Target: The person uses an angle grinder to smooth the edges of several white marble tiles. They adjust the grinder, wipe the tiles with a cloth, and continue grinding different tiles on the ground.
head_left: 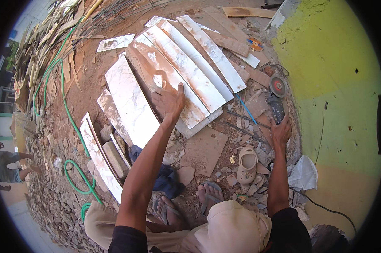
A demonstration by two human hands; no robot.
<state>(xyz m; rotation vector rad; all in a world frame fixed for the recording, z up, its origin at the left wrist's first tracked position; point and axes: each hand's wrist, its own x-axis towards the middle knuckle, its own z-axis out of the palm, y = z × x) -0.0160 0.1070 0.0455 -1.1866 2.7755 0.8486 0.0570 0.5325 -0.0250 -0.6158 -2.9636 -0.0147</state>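
Note:
My left hand (169, 101) rests on a dusty white marbled tile strip (173, 86), its thumb apart from the fingers and nothing held. The strip lies beside more long white strips (186, 63), with brown dust smeared over them. A grey block (200, 125) shows under their near ends. Off to the right, my right hand (280, 130) is wrapped round the body of an angle grinder (276, 105). Its disc (278, 86) points away from me, over the rubble beside the wall. A wide white tile (129, 99) lies just left of my left hand.
A green hose (69, 111) winds along the left side. Rubble (51, 202) covers the ground there, and wood scraps (43, 46) are piled behind. A yellow-green wall (329, 84) bounds the right. Near my feet lie a beige clog (246, 166) and dark cloth (167, 181). A loose disc (255, 44) lies farther off.

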